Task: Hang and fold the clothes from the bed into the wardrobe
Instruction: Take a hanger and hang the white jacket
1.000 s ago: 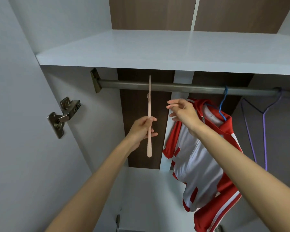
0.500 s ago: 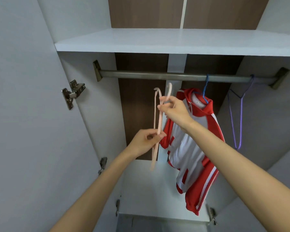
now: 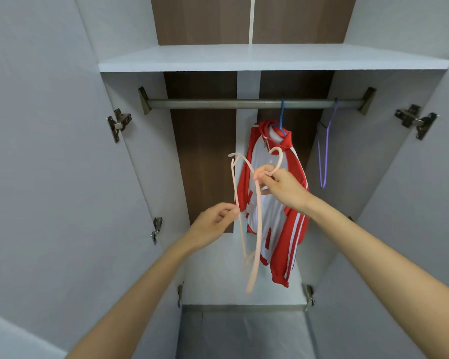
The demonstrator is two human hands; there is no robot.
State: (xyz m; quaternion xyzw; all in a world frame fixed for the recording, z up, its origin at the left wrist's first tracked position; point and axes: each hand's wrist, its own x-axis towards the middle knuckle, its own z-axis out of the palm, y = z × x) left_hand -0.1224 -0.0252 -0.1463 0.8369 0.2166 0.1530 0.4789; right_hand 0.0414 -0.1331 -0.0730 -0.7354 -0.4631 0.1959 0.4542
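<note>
hands both grip a pink hanger (image 3: 255, 224) — right hand (image 3: 283, 189) at its hook, left hand (image 3: 213, 224) pinching one arm — before the red-and-white jacket (image 3: 283, 229) on the rail (image 3: 205, 103).

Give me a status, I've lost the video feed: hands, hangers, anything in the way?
Left hand and right hand both gripping pink hangers, off the rail. Red jacket hangs right behind. Rail free on the left.

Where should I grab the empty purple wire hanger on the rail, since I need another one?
Grip the purple wire hanger low on its long bare wires, coming from the front. It hangs edge-on at the metal rail's right end, clear of the red-and-white jacket; lift to unhook.
</note>
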